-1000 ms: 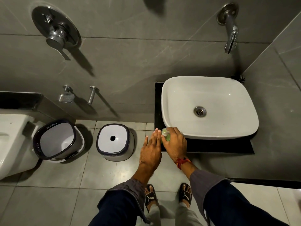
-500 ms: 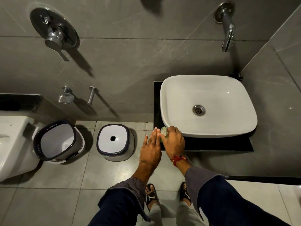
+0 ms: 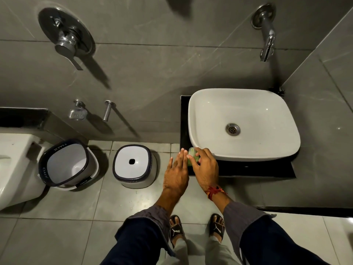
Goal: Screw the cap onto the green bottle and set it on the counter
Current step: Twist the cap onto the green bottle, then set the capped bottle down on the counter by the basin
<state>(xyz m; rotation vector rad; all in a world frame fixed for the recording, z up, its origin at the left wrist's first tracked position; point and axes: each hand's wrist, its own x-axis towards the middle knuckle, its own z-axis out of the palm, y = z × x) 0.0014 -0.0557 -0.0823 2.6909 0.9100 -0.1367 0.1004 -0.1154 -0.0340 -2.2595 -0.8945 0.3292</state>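
Black counter edge: green bottle upright, cap up, right hand clasping it, left hand flat, released.

I see the green bottle at the front-left corner of the black table, at about 8 o'clock from the white basin's drain. It is small, pale translucent green, and seems to stand upright, though most of its body is hidden. The cap sits on top, pale and clear-looking, facing me. I cannot tell how far it is screwed down
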